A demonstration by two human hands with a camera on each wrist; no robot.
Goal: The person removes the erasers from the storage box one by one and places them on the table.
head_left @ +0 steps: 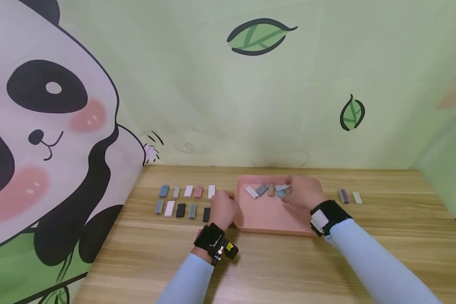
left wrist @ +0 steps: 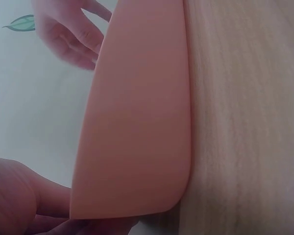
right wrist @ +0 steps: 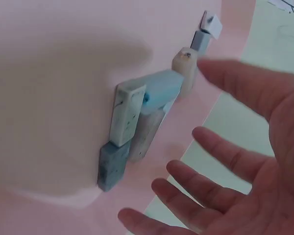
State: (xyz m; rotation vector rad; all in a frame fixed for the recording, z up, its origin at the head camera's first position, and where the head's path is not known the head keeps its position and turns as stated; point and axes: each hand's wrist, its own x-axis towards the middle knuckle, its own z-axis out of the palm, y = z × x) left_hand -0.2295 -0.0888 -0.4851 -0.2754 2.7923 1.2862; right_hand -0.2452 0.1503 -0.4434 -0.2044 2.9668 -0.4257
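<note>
My left hand (head_left: 224, 210) grips the left end of a pink tray (head_left: 266, 215), thumb and fingers on either side of its wall (left wrist: 132, 122). Over the tray's far right part, my right hand (head_left: 305, 192) is spread with its fingers apart and holds nothing. Below it several small rectangular pieces lie clustered along the far wall: a light blue piece (right wrist: 161, 90), a pale piece (right wrist: 127, 115), a dark grey-blue piece (right wrist: 112, 166) and a beige piece (right wrist: 185, 68). A white piece (head_left: 252, 192) lies farther left in the tray.
Left of the tray, similar pieces stand in two rows on the wooden table (head_left: 137, 253), among them a blue piece (head_left: 164, 191) and a black piece (head_left: 180, 210). A purple piece (head_left: 343, 196) and a pale grey piece (head_left: 357, 198) lie right of it. A printed cloth (head_left: 197, 105) hangs behind.
</note>
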